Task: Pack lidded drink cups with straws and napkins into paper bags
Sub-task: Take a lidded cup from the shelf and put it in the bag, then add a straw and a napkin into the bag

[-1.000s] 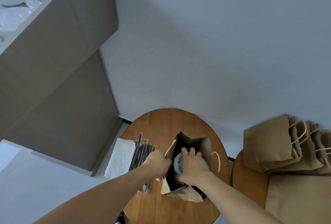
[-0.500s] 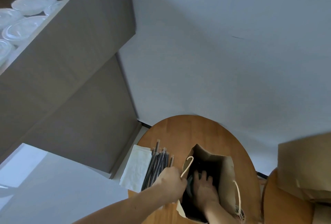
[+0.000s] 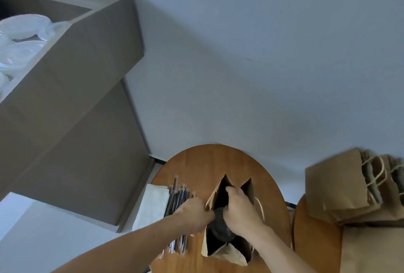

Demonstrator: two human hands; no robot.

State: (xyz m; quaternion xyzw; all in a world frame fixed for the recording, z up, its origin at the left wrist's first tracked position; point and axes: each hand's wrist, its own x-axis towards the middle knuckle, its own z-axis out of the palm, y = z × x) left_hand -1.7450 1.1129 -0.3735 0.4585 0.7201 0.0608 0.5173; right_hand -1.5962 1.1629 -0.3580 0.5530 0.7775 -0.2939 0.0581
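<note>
An open brown paper bag [image 3: 249, 187] stands on the round wooden table [image 3: 207, 163]. Inside it I see the dark lidded cup [image 3: 219, 230] from above. My left hand [image 3: 193, 216] pinches the bag's left rim. My right hand [image 3: 240, 211] is in the bag's mouth just above and to the right of the cup, back of the hand up, fingers reaching toward the far inner wall; I see nothing held in it. Wrapped black straws [image 3: 178, 196] lie left of the bag, partly under my left hand. White napkins [image 3: 153, 205] lie beside them.
A pile of flat paper bags [image 3: 338, 187] with twisted handles lies on a second wooden surface [image 3: 314, 240] at the right. A large cardboard box [image 3: 83, 58] holding clear plastic lids [image 3: 21, 30] stands at the upper left. A grey wall lies behind the table.
My right hand has risen from deep inside the bag to its mouth, and the cup stays at the bottom. The left hand keeps its pinch on the rim. The view has shifted.
</note>
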